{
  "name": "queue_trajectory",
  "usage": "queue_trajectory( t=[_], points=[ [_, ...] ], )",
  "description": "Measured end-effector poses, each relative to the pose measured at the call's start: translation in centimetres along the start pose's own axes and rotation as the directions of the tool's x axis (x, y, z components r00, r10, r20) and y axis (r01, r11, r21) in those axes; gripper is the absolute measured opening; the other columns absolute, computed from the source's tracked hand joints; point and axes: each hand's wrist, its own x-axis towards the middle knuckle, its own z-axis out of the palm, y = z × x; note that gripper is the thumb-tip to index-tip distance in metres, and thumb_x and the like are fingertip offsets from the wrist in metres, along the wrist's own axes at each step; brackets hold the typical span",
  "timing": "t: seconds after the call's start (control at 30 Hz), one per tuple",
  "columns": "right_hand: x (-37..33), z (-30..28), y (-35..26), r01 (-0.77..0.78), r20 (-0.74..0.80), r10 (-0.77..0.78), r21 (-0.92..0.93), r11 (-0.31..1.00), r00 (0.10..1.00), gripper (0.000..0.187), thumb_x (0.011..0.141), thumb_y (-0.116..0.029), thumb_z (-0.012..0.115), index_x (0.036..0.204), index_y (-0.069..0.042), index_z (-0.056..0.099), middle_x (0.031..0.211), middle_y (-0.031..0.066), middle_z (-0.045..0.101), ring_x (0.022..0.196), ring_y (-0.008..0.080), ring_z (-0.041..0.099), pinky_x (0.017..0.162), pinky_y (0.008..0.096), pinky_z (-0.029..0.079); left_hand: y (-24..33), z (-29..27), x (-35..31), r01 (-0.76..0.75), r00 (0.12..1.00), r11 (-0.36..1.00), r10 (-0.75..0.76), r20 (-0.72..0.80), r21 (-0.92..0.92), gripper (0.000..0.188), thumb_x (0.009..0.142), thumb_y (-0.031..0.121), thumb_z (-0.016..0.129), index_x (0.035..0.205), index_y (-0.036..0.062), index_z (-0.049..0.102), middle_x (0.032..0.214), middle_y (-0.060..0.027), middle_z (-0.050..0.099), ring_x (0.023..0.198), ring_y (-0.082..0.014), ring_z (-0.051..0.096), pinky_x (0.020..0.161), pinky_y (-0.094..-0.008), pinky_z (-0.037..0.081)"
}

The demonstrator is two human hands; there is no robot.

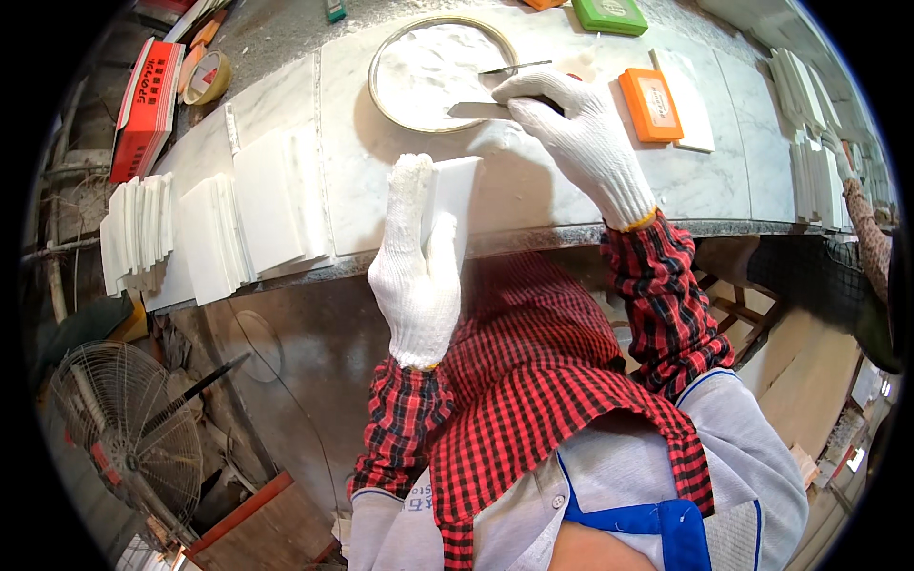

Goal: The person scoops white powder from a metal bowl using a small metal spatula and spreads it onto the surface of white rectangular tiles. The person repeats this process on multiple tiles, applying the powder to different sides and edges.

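Both my hands wear white knit gloves. My left hand [416, 276] is closed around a thin white stone tile [456, 195], held on edge before the bench's near edge. My right hand [576, 128] grips a metal putty knife [478, 111], its blade reaching over the near right rim of a round pan [371, 81]. White powder or paste [433, 67] fills this pan; I cannot tell which. A thin dark stick-like tool [514, 68] lies across the pan's right rim, just beyond my right fingers.
Stacks of white tiles [211, 233] lean along the bench's left edge; more tiles [814, 181] stand far right. An orange box [651, 105], a green box [609, 14], a red carton [148, 109] and a tape roll [207, 78] lie around. A caged fan [129, 433] stands lower left.
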Motion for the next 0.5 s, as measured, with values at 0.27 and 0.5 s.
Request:
queue_trajectory(
  t=[0.27, 0.5],
  points=[
    [-2.9, -1.1, -4.0, 0.019, 0.073, -0.022, 0.048, 0.999, 0.997, 0.019, 0.095, -0.009, 0.064, 0.109, 0.0, 0.073, 0.096, 0.0103, 0.074, 0.089, 0.0174, 0.069, 0.081, 0.0298, 0.055, 0.2, 0.0, 0.6, 0.029, 0.998, 0.999, -0.027, -0.05, 0.04, 0.055, 0.093, -0.006, 0.06, 0.147, 0.0032, 0.052, 0.147, -0.0166, 0.057, 0.141, -0.0285, 0.05, 0.114, -0.0379, 0.042],
    [-3.6, -0.8, -5.2, 0.25, 0.006, -0.252, -0.156, 0.956, 0.968, 0.018, 0.09, 0.002, 0.067, 0.107, 0.0, 0.072, 0.098, 0.0136, 0.073, 0.086, 0.025, 0.073, 0.08, 0.0331, 0.057, -0.1, 0.3, 0.4, 0.021, 0.998, 0.999, -0.023, -0.065, -0.033, 0.056, 0.092, -0.006, 0.06, 0.147, 0.0042, 0.053, 0.148, -0.0159, 0.056, 0.142, -0.0291, 0.05, 0.113, -0.0378, 0.044]
  ],
)
